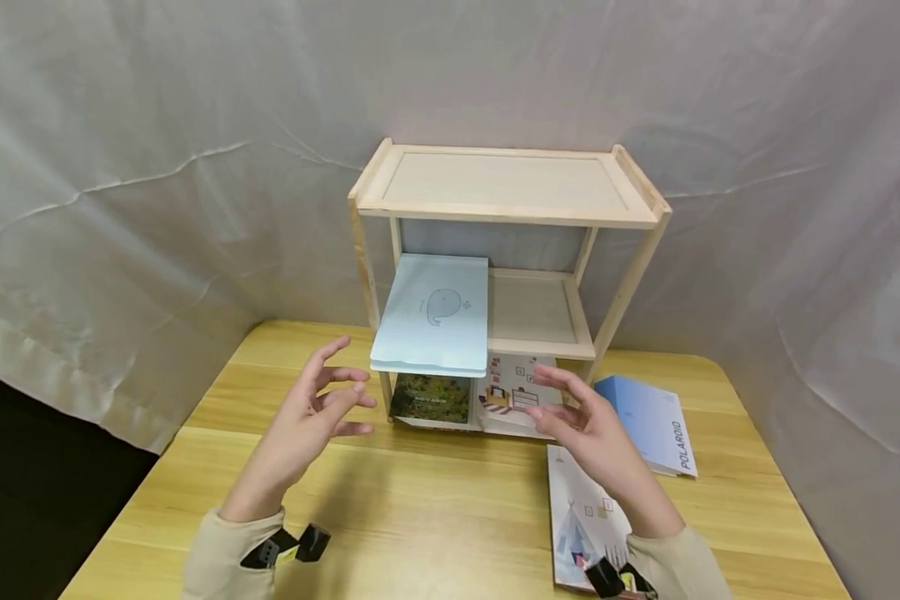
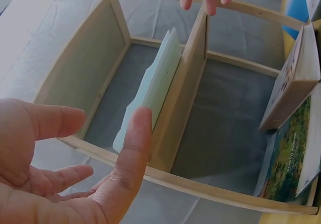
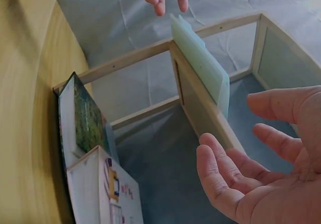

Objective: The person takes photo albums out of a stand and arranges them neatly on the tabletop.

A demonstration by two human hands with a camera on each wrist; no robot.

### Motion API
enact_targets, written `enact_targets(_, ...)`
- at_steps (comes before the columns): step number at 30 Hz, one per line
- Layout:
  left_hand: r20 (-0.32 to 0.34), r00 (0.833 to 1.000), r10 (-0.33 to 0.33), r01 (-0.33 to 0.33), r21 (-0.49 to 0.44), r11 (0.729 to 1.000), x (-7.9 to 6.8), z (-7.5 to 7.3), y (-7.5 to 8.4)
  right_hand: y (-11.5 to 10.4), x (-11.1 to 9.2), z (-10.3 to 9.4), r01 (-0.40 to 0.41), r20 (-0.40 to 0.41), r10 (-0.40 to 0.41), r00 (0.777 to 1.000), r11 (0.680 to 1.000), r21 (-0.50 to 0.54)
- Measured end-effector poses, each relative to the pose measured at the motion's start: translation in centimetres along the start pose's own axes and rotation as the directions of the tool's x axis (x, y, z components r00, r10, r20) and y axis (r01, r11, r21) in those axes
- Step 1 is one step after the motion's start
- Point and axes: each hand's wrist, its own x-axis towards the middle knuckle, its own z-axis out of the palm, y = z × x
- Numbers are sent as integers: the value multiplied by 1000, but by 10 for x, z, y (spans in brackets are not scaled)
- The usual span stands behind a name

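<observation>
Pale blue book (image 1: 433, 342): although its front edge juts out past the middle shelf (image 1: 536, 308), it lies flat on the left part of that shelf, inside the wooden rack (image 1: 502, 182); a whale is drawn on its cover.
Left hand (image 1: 307, 425): in the air, in front and to the left of the pale blue book, apart from it; the fingers are spread and bent, and the left wrist view shows a gap between thumb and forefinger.
Right hand (image 1: 592, 429): in the air on the other side, also apart from the book; the fingers are bent and partly spread — a wide gap shows among them in the right wrist view.
Photo album (image 1: 431, 400): dark green, at the bottom of the rack, below the pale blue book.
White book (image 1: 512, 387): right beside the album, with drawings on its cover.
POLAROID pack (image 1: 645, 425): blue and white, on the wooden table (image 1: 420, 517) right of the rack — whether box or book, one cannot tell.
Tent book (image 1: 579, 508): on the table, partly hidden by the right forearm.
</observation>
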Motion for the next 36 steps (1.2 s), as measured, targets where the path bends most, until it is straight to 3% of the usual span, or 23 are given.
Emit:
enact_targets(21,8,1000,-19,19,39,999,21,0,12,-31,41,6,-1,63,-3,998,997,75)
enact_targets(36,4,998,-63,62,46,997,30,4,10,-41,70,15,-16,104,7,995,996,87)
